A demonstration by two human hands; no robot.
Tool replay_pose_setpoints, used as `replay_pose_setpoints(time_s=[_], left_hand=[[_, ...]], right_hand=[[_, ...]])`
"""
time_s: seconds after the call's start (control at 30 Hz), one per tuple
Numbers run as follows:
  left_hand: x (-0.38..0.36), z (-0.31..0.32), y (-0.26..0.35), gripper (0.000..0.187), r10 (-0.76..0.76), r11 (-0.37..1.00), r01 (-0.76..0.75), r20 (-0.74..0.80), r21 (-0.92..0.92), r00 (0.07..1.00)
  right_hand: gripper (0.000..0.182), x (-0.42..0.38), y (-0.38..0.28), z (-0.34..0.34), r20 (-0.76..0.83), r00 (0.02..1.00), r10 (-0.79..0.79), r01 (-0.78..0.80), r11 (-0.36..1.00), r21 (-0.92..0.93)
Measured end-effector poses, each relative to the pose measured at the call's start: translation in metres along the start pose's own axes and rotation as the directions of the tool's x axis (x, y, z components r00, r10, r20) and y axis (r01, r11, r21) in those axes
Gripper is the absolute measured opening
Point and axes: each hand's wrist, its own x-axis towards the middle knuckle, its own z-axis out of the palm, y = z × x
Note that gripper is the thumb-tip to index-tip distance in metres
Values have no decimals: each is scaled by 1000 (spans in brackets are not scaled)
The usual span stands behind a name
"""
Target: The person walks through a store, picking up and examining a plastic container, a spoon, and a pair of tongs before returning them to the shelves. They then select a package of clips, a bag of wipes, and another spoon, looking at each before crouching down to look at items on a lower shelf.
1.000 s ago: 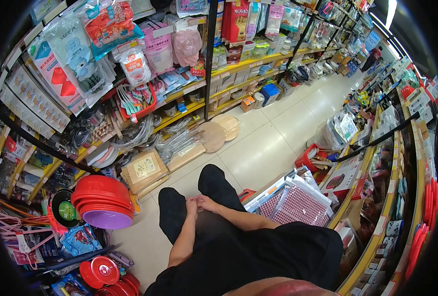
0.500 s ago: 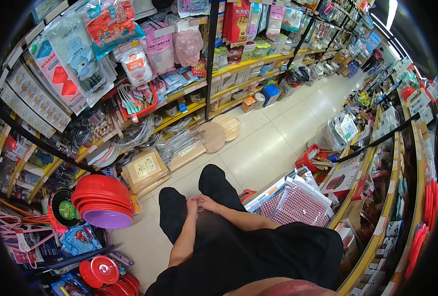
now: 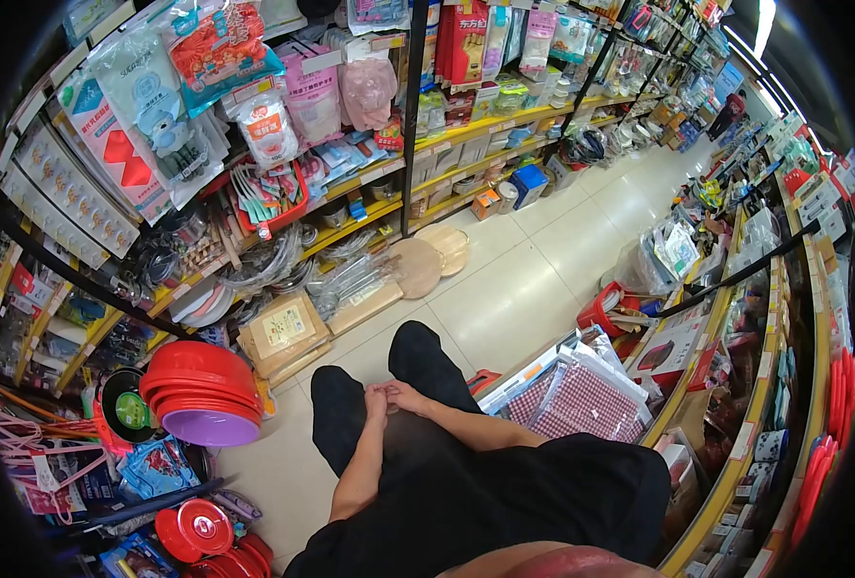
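My left hand (image 3: 376, 399) and my right hand (image 3: 405, 396) meet in front of me, just above my lap between the knees. Their fingers are closed and touch one another, and no object shows in either. Black trousers (image 3: 427, 361) cover both bent knees on either side of the hands. To the right of my legs lies a stack of plastic-wrapped red-and-white checked cloths (image 3: 586, 400), apart from the hands.
Nested red basins (image 3: 201, 380) with a purple one stand at left. Cutting boards (image 3: 288, 328) lean along the left shelf. Stocked shelves (image 3: 485, 125) line both sides of a tiled aisle (image 3: 524, 260). A red bucket (image 3: 601, 308) stands at right. Farther down the aisle is a person (image 3: 729, 116).
My hands stay together in the same place, with only a very slight shift of the fingers. The distant person has moved slightly.
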Motion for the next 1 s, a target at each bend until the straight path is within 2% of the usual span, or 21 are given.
replay_pose_setpoints(time_s=[0.23,0.7,1.0], left_hand=[[4,-1,-4,13,2,1000,-2,-7,-1,1000],[-5,1,5,14,-23,1000,23,-2,-15,1000],[16,-7,-19,14,38,999,-38,-4,-16,999]], right_hand=[[39,3,6,-3,14,1000,24,-24,998,59],[41,2,3,-3,12,1000,29,-28,1000,-4],[38,5,9,-4,10,999,35,-35,999,39]])
